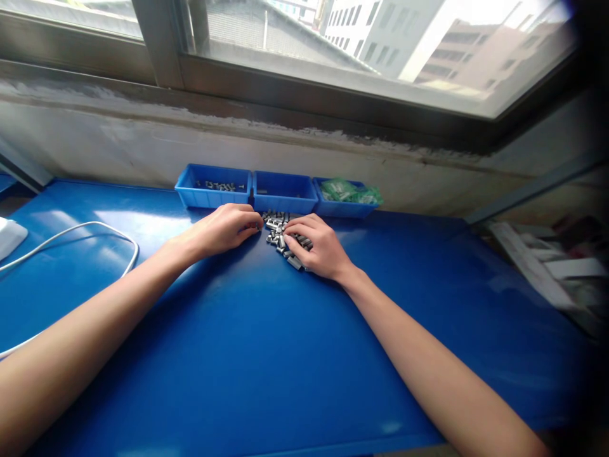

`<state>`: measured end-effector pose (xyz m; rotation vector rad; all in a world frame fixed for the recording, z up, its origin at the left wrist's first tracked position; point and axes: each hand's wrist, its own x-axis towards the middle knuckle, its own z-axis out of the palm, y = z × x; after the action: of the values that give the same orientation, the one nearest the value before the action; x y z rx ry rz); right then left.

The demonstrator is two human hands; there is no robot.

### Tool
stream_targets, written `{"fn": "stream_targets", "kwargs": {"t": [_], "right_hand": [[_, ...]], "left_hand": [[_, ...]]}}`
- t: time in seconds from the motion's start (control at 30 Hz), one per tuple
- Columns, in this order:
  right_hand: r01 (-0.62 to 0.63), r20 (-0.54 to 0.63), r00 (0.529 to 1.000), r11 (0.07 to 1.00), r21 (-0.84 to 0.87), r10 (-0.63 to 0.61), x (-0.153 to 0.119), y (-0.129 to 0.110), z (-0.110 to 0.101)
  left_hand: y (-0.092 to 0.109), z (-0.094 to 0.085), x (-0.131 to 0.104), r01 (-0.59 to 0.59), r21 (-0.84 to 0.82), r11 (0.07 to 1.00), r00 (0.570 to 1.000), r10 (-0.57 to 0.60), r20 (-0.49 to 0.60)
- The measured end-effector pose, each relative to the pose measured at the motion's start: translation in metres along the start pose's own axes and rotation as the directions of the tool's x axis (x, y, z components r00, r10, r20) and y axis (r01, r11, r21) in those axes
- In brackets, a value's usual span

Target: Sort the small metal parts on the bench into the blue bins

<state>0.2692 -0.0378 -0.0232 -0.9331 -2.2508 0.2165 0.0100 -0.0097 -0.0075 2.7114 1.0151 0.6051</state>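
Observation:
A heap of small grey metal parts lies on the blue table in front of the bins; some pieces are short cylinders, others longer bars. At the left edge of the heap is my left hand, its fingertips pinched together around something too small to make out. My right hand rests over the right side of the heap and covers part of it. Its thumb and fingers are curled together among the parts, and whatever lies between them is hidden.
Behind the heap stand three blue bins: the left bin with small metal parts, the middle bin with a few pieces, the right bin with green plastic bags. A white cable loops over the table at left, near a white object.

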Motion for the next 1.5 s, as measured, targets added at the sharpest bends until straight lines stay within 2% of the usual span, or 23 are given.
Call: {"fn": "stream_targets", "kwargs": {"t": [0.1,0.23,0.33,0.43,0.53,0.63,0.73,0.87,0.93,0.97,1.0,1.1,1.17,1.23,1.3,1.37,1.43,1.5], "right_hand": [[-0.002,0.000,1.000,1.000,0.002,0.002,0.000,0.000,0.000],[-0.007,0.001,1.000,1.000,-0.009,0.007,0.000,0.001,0.000],[-0.006,0.001,1.000,1.000,-0.011,0.006,0.000,0.001,0.000],[-0.011,0.001,1.000,1.000,-0.005,0.011,0.000,0.000,0.000],[-0.014,0.011,1.000,1.000,-0.001,0.014,0.000,0.000,0.001],[-0.018,0.010,1.000,1.000,0.002,0.018,0.000,0.001,0.001],[-0.019,0.007,1.000,1.000,0.006,0.019,-0.001,0.002,0.001],[-0.006,0.004,1.000,1.000,0.001,0.006,-0.002,0.003,0.001],[-0.003,0.004,1.000,1.000,-0.001,0.003,-0.002,0.003,0.001],[-0.004,0.002,1.000,1.000,-0.001,0.004,-0.001,0.003,0.001],[-0.005,0.002,1.000,1.000,-0.001,0.005,-0.001,0.003,0.001],[-0.007,-0.001,1.000,1.000,0.002,0.007,-0.001,0.002,0.001],[-0.006,-0.001,1.000,1.000,0.004,0.006,-0.001,0.002,0.001],[-0.006,-0.001,1.000,1.000,0.004,0.006,-0.001,0.002,0.001],[-0.006,0.001,1.000,1.000,0.003,0.006,-0.001,0.002,0.001],[-0.008,0.001,1.000,1.000,0.002,0.008,-0.001,0.002,0.000],[-0.011,0.000,1.000,1.000,0.002,0.011,-0.001,0.002,0.000],[-0.013,0.000,1.000,1.000,0.004,0.013,-0.001,0.001,0.000]], "left_hand": [[-0.001,0.003,0.000,-0.001,-0.014,1.000,1.000,0.001,-0.022],[0.001,0.005,0.002,0.004,-0.081,0.997,0.993,-0.013,-0.119],[0.007,0.001,0.005,0.045,-0.265,0.963,0.970,-0.105,-0.217],[0.013,-0.004,0.007,0.070,-0.488,0.870,0.934,-0.230,-0.275],[0.018,-0.009,0.008,0.100,-0.612,0.784,0.901,-0.332,-0.279],[0.020,-0.013,0.009,0.147,-0.681,0.717,0.886,-0.402,-0.232],[0.020,-0.015,0.010,0.180,-0.701,0.690,0.890,-0.418,-0.183],[0.018,-0.016,0.012,0.178,-0.721,0.669,0.886,-0.428,-0.178],[0.016,-0.017,0.012,0.185,-0.746,0.639,0.854,-0.481,-0.200],[0.015,-0.018,0.012,0.193,-0.758,0.623,0.822,-0.525,-0.222],[0.012,-0.019,0.012,0.202,-0.769,0.606,0.776,-0.578,-0.252],[0.001,-0.023,0.010,0.208,-0.800,0.562,0.603,-0.718,-0.348],[-0.008,-0.025,0.008,0.202,-0.823,0.531,0.518,-0.771,-0.371],[-0.015,-0.026,0.006,0.197,-0.842,0.503,0.462,-0.805,-0.372],[-0.019,-0.027,0.005,0.183,-0.856,0.484,0.428,-0.823,-0.374],[-0.019,-0.028,0.005,0.163,-0.864,0.477,0.417,-0.827,-0.377],[-0.016,-0.028,0.005,0.154,-0.861,0.484,0.432,-0.817,-0.382],[-0.010,-0.028,0.006,0.173,-0.841,0.513,0.475,-0.792,-0.385]]}}
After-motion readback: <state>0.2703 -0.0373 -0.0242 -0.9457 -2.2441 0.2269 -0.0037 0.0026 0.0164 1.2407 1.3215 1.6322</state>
